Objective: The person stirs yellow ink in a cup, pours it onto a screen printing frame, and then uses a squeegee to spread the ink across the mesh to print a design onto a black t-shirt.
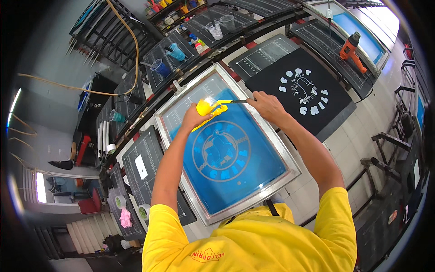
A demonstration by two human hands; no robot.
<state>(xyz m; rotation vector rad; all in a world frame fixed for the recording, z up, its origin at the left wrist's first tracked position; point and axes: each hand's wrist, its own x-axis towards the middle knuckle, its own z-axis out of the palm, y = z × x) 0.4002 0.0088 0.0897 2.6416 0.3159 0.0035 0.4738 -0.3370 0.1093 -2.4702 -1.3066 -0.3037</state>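
Note:
In front of me lies a screen printing frame with a silver metal border and blue-coated mesh bearing a round scooter design. My left hand grips a plastic cup of yellow ink, tilted over the upper part of the mesh. A thick strip of yellow ink lies on the mesh beside the cup. Between the fingers of my right hand is the dark handle of a spatula; its blade, coated in yellow, reaches to the cup's mouth.
To the right, a black printed shirt is spread on a platen. Beyond it an orange heat gun rests on another platen. Cups of blue ink and teal ink stand behind the frame. A pink cloth lies at left.

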